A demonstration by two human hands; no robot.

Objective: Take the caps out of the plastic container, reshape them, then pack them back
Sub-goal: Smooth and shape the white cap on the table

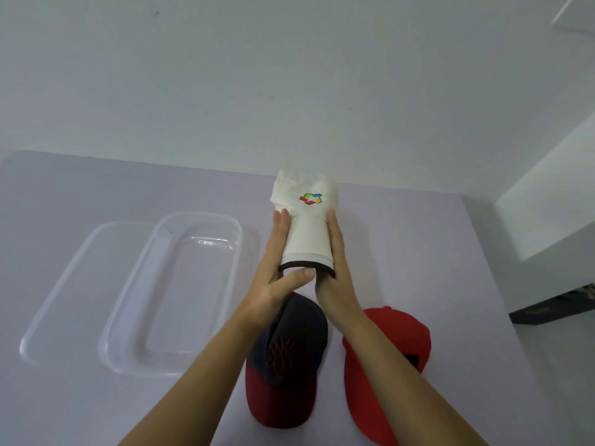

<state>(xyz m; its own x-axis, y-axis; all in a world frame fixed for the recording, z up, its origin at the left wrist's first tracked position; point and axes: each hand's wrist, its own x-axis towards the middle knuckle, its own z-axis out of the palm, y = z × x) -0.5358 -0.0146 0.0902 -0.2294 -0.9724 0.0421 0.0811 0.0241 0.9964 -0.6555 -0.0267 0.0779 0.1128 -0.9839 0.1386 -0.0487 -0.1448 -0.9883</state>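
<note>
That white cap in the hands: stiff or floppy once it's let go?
On the white cap, the brim likely springs back: it is curved tightly only between the left hand and the right hand. Its crown looks creased and slumped, so it is probably floppy and needs support. Being cloth, it seems light and unlikely to roll.

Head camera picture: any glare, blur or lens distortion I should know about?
Head view: light soft and even, shadows faint on the table; small glare streaks inside the plastic container; white cap slightly soft, but its logo is readable; wide-angle stretch lengthens the forearms toward the bottom edge.
</note>
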